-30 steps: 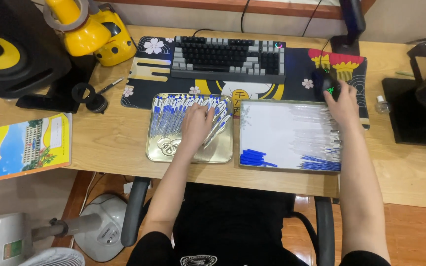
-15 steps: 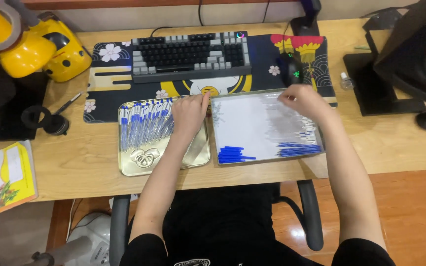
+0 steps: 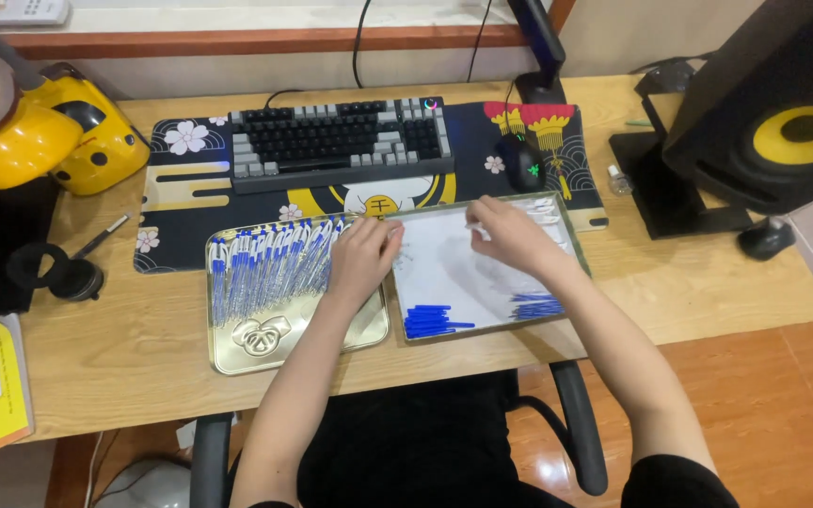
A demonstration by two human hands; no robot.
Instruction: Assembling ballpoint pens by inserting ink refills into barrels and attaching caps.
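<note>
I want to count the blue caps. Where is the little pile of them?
In the head view, the blue caps lie at the near left corner of the white tray, right beside the gold tray and below the left hand.

Left hand [image 3: 365,256] hides some pens [image 3: 270,268] (grip unclear).

One head-worn view looks steeply down, near, onto the desk [image 3: 143,348].

Wooden desk [image 3: 143,348] with patterned desk mat [image 3: 190,179], gold tray [image 3: 237,353], white-lined tray [image 3: 444,273], black speaker [image 3: 783,113].
</note>
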